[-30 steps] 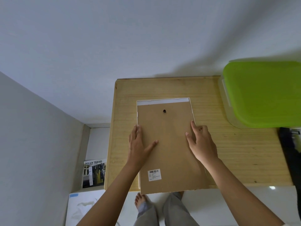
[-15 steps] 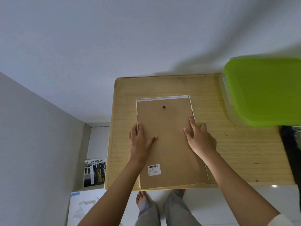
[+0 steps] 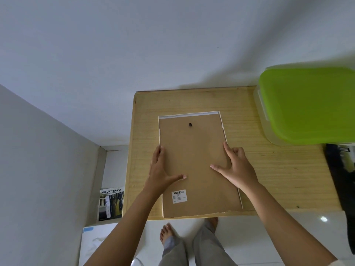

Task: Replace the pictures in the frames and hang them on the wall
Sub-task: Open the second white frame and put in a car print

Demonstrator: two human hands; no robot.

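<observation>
Two hands press the backing board (image 3: 194,150), fingers (image 3: 226,148) spread: left hand (image 3: 160,173) at its left edge, right hand (image 3: 235,166) opposite.

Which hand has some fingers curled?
The right hand: index and thumb lie straight on the backing board, the other fingers curl at its right edge. The left hand has all fingers straight.

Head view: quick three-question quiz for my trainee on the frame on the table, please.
1. True or false: the backing board faces up on the table.
2. The barcode sticker lies nearest: A) left hand, B) right hand, C) green-lidded box.
3. Fill in: the dark hanger hole sits near the board's ___ edge (far/near).
Key: 1 true; 2 A; 3 far.
</observation>
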